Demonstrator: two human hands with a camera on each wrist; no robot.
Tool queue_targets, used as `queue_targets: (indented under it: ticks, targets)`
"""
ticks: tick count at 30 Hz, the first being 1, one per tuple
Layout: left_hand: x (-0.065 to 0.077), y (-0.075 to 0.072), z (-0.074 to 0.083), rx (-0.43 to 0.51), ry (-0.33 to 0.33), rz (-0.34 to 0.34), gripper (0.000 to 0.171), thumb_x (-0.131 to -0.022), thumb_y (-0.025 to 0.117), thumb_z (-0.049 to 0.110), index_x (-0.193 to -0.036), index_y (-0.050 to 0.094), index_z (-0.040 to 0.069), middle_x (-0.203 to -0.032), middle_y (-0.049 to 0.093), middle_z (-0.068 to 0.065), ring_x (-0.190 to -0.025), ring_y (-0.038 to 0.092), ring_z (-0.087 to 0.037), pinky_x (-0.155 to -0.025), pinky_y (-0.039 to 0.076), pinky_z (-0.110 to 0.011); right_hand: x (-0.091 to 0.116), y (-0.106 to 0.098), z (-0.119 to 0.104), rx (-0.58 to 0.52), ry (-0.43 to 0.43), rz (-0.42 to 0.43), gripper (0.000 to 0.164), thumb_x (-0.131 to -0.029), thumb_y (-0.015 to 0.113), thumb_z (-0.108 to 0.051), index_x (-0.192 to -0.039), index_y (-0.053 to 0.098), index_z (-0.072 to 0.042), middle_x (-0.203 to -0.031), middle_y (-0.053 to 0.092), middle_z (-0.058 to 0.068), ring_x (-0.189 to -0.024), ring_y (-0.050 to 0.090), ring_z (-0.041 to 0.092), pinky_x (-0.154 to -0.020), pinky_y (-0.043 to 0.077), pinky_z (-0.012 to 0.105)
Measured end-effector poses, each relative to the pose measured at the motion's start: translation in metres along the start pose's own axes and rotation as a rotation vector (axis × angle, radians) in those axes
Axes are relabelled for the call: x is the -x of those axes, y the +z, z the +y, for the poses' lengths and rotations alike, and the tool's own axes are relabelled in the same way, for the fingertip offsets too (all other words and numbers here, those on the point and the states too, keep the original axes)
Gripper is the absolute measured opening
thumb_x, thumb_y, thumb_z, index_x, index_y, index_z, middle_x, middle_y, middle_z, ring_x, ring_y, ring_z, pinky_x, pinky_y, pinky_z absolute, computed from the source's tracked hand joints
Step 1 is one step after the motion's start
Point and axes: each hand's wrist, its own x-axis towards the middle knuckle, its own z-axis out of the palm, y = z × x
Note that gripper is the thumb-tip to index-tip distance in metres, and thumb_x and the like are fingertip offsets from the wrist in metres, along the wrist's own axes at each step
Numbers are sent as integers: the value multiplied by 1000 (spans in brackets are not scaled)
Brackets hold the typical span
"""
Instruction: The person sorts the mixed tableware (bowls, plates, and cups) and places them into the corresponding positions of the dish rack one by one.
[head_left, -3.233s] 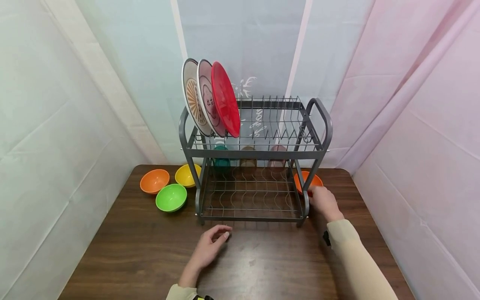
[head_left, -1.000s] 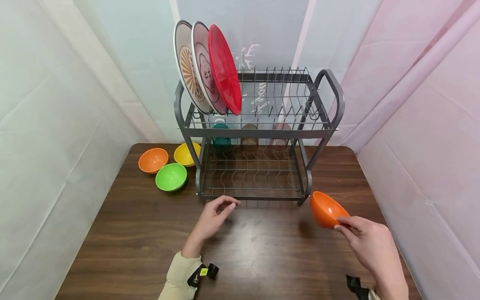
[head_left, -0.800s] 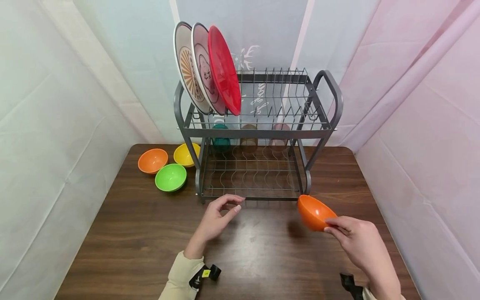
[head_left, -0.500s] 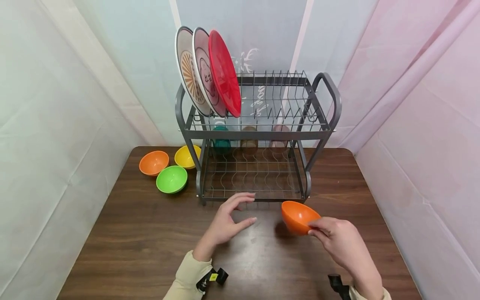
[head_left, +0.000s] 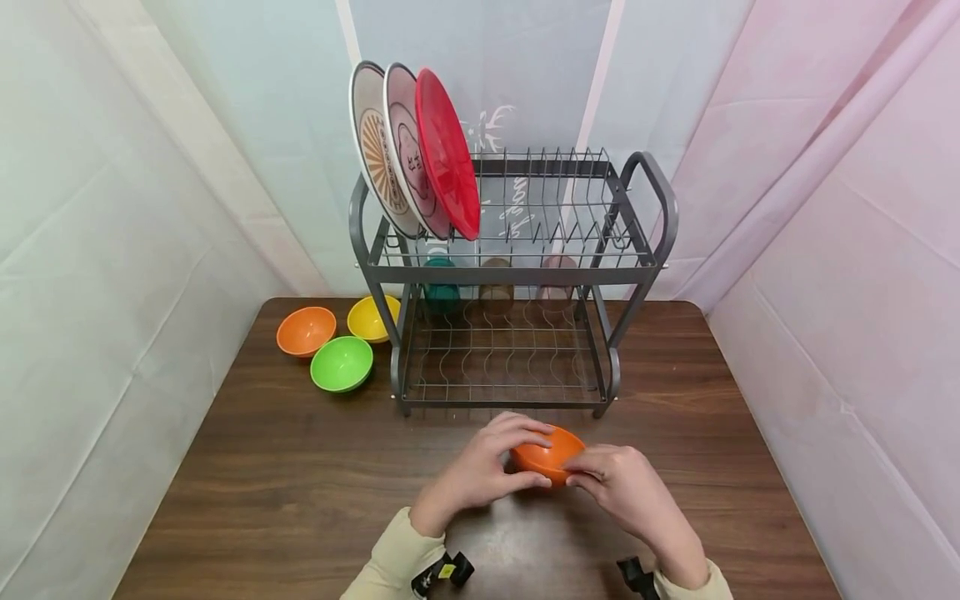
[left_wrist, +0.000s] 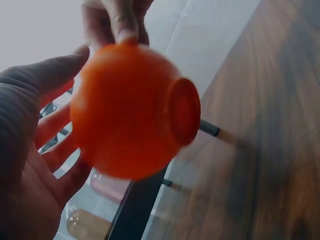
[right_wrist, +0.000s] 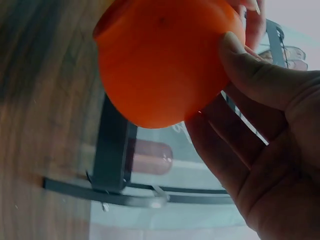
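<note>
My right hand point(head_left: 633, 492) pinches the near right rim of an orange bowl point(head_left: 546, 457), thumb outside and fingers over the edge. The left hand point(head_left: 487, 471) is spread about the bowl's left side, fingers reaching over the far rim and thumb along the near side. In the left wrist view the bowl point(left_wrist: 125, 110) shows its underside and foot ring, the left thumb and fingers right at its edge. The right wrist view shows the right thumb on the bowl's point(right_wrist: 165, 65) outer wall. In the head view the bowl is in front of the dish rack point(head_left: 510, 404).
Left of the rack stand an orange bowl point(head_left: 306, 331), a green bowl point(head_left: 341, 364) and a yellow bowl point(head_left: 367, 320). Three plates, one a red plate point(head_left: 447, 154), lean in the upper tier. Teal point(head_left: 441, 292), brown point(head_left: 496, 293) and pink cups point(head_left: 557, 292) show at the rack's back.
The right hand has taken the orange bowl from beside the rack and carried it left to the front middle. The left hand has moved right, spread its fingers and met the bowl.
</note>
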Motion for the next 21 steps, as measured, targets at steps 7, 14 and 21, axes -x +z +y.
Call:
queue_targets:
  ticks: [7,14,21]
  targets:
    - [2,5,3,-44,18,-7,14,-89,78,22,-100,72,15,-99,69,9,-94,59,-4,-90,45,-24,-4,11,0,-14,-31,30,21,-71,87,-9,-86,76,-19,-83,70,-14,-74,63,3,-65,54,27]
    - [1,7,7,-217,-15,56,12,-92,74,28,-99,75,18,-98,71,11,-98,62,-5,-100,43,-41,-6,15,1,36,-8,100,24,-68,88,-7,-87,76,-16,-83,70,-9,-76,64,6,-67,54,29]
    - [-3,7,6,-318,47,132,12,-92,72,26,-97,77,16,-97,68,10,-96,57,-10,-92,46,-25,-7,18,2,33,37,171,26,-69,88,-3,-89,76,-15,-86,69,-11,-78,64,5,-69,54,26]
